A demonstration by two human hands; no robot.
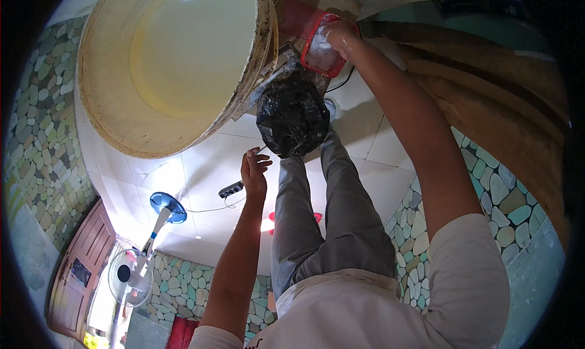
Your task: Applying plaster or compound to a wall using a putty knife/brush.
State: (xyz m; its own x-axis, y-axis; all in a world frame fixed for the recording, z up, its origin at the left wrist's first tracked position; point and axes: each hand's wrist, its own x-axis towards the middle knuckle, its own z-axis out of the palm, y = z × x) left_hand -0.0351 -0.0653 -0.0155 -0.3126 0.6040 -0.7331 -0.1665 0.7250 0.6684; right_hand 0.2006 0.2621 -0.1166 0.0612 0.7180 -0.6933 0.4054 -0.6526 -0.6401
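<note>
Two hands [255, 167] [340, 37]: left holds one rod [262, 148], right is in one red tub [332, 74].

Working remotely, I look through the left of two fisheyes on the wearer's head, facing down past the near shirt [347, 309] and trousers [350, 245] to the floor [213, 160]. My view sits close above, wide enough to catch the left hand [253, 171], the right hand [340, 35] and the tub [109, 99] far on the left, with straight edges bending toward the rim.
</note>
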